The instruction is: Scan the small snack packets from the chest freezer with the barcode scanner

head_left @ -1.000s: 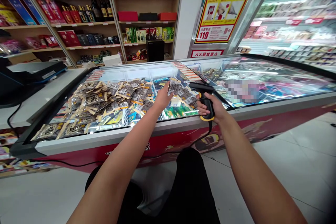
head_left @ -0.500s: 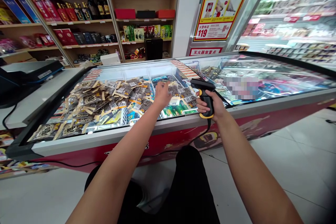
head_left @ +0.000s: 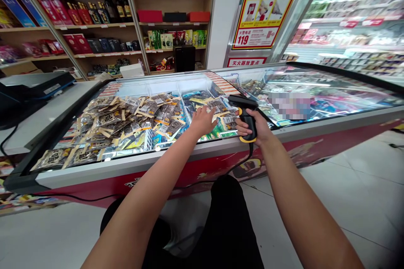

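Note:
My right hand (head_left: pixel 256 128) grips a black and yellow barcode scanner (head_left: pixel 243 111) by its handle, held over the front rim of an open chest freezer (head_left: pixel 176 160). My left hand (head_left: pixel 202 121) reaches into the freezer with fingers spread and holds nothing; it hovers over packets in the right compartment, just left of the scanner. A heap of brown and cream ice-cream packets (head_left: pixel 123 119) fills the left compartment. Blue and green packets (head_left: pixel 197 100) lie under and behind my left hand.
The freezer's right half is under a sliding glass lid (head_left: pixel 315 92). A black till unit (head_left: pixel 28 92) sits on a white counter at the left. Shelves of boxed goods (head_left: pixel 94 17) stand behind. A scanner cable runs across the tiled floor (head_left: pixel 347 185).
My left hand held up a packet one second ago, lowered it into the freezer, and now is empty with fingers spread. The scanner hand has barely moved.

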The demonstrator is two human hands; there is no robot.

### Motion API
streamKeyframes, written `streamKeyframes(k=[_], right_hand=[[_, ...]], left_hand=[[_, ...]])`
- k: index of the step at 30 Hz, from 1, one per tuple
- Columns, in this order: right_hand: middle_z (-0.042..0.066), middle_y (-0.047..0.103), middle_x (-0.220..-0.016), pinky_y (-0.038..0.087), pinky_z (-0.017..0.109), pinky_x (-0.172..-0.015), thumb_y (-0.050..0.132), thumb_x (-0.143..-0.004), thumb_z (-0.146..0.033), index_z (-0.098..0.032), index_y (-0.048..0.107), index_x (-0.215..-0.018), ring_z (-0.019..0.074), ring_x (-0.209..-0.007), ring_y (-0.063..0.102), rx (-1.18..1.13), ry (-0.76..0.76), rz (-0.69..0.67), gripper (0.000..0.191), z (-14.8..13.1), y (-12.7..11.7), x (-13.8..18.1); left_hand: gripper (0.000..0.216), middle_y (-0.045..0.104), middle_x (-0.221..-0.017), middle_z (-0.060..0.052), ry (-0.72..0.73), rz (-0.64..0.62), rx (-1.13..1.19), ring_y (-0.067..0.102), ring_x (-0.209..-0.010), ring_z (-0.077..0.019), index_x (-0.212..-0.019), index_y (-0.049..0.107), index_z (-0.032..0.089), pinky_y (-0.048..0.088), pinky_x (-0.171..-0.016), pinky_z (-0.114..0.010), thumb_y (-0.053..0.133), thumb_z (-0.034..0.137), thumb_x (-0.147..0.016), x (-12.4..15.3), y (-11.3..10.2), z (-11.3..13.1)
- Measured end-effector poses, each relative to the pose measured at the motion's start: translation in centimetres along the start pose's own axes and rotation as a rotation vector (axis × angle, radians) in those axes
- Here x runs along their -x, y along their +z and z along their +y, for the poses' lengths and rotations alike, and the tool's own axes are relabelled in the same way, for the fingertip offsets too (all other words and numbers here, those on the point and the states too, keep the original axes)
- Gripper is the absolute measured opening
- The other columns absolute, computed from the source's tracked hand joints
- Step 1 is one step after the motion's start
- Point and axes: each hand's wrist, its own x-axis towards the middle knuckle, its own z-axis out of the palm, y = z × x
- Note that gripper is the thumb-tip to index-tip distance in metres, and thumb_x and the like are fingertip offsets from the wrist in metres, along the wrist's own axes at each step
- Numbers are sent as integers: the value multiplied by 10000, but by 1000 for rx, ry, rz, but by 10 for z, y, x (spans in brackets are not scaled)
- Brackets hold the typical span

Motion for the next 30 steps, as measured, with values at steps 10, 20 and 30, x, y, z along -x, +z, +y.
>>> streamKeyframes(k=[10, 20, 30], right_hand=[[-74, 432, -559, 310, 189, -390, 768, -863, -448, -204, 652, -954, 49, -404, 193, 15, -14, 52, 286, 1, 3, 3], [-51, 409, -566, 229, 218, -425, 688, -912, -421, -214, 665, -922, 49, -416, 180, 75, 51, 115, 208, -1, 8, 1], [-54, 418, -574, 270, 211, -423, 690, -926, -425, -215, 671, -935, 54, -419, 169, 79, 58, 109, 211, -1, 8, 2]], left_hand=[[557, 453, -1597, -216, -32, 220, -34, 466, -1418, -369, -1560, 487, 186, 410, -1124, -481, 538, 356, -1032, 16, -19, -1], [409, 624, -1342, -198, -422, 276, -224, 560, -1262, -365, -1337, 612, 179, 481, -1015, -448, 496, 461, -1065, 112, -71, -78], [441, 645, -1378, -217, -532, 193, -174, 560, -1350, -368, -1322, 569, 148, 482, -1061, -438, 694, 409, -989, 98, -70, -82]])
